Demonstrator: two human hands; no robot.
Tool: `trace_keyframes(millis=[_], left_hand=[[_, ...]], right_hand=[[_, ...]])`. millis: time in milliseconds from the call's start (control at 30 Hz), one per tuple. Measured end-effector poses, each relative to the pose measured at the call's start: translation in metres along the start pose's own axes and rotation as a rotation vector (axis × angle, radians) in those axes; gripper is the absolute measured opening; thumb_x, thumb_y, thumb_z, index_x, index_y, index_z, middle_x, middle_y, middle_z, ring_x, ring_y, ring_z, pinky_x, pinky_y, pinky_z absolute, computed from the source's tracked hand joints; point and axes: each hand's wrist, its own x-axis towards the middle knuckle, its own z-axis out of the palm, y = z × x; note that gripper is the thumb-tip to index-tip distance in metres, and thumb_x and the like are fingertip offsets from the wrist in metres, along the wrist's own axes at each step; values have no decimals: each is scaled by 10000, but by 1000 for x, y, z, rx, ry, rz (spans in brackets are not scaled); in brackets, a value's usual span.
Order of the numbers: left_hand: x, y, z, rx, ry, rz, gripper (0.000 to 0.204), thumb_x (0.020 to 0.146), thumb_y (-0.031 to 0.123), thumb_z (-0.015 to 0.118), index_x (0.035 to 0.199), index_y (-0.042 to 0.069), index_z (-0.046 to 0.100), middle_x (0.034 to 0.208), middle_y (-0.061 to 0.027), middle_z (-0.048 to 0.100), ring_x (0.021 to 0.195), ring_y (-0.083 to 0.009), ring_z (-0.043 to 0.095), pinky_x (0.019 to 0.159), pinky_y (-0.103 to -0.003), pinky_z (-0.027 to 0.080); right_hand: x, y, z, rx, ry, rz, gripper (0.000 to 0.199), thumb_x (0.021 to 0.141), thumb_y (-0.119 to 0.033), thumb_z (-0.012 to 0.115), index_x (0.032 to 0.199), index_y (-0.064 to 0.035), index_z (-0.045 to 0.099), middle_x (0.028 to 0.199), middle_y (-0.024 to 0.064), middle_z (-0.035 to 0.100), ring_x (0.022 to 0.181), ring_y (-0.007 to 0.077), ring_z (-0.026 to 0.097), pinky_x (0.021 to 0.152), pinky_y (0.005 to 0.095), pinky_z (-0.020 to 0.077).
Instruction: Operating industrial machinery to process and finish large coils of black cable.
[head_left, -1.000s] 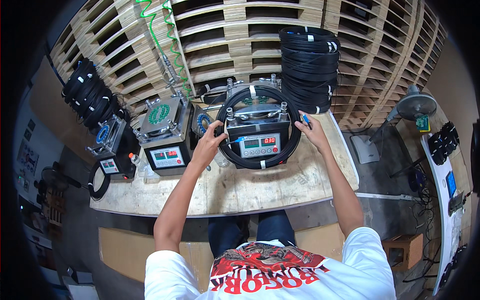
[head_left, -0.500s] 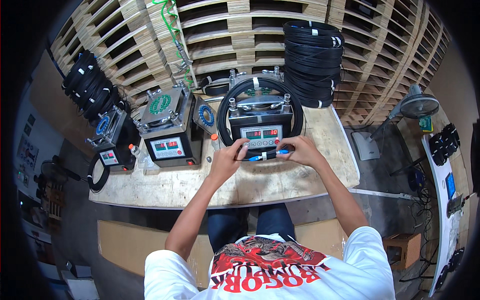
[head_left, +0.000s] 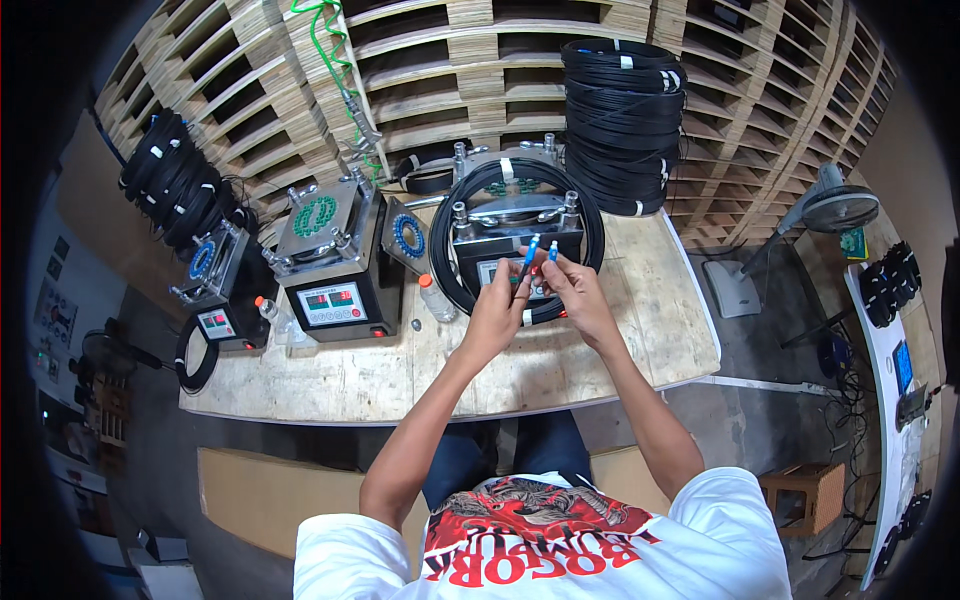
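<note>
My left hand [head_left: 497, 310] is closed around a black cable end, and its blue fibre-optic connector [head_left: 531, 250] points up past the fingertips. Pinched in my right hand [head_left: 583, 303] is a second blue connector [head_left: 553, 253], its tip upward too. The two connectors stand close together, apart from each other. Behind both hands, a coil of black cable [head_left: 595, 225] with a white tie at its top leans against a polishing machine [head_left: 515, 237]. My hands partly hide the machine's red-digit display and the lower part of the coil.
Two more polishing machines [head_left: 335, 265] [head_left: 214, 275] stand at left on the wooden table [head_left: 400, 385]. Clear bottles with orange caps [head_left: 436, 302] [head_left: 275, 318] stand between them. Stacked cable coils [head_left: 622, 130] rise at the back right, before wooden pallets [head_left: 475, 80]. A grey fan [head_left: 838, 213] stands at right.
Both hands have drawn closer together and lifted the connectors off the coil's lower edge. The connectors, lying sideways before, now point upward in front of the machine.
</note>
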Motion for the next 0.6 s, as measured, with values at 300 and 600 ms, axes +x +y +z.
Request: trace_keyframes(millis=[300,600], left_hand=[[2,-4,-1,31,-149,-33,493,896,-16,626,1315,32,370,996,-153,639,865,-310,673,731,-428,544],[22,22,-30,-543,-128,-11,457,971,191,675,1381,22,566,1291,-93,568,1158,-195,611,999,-317,482]], right_hand=[[2,5,9,117,0,17,324,1042,-285,576,1109,7,698,820,-1,637,769,66,573,750,229,454],[1,12,2,267,52,62,331,1042,-314,580,969,0,657,735,1,586,656,72,513,652,232,418]])
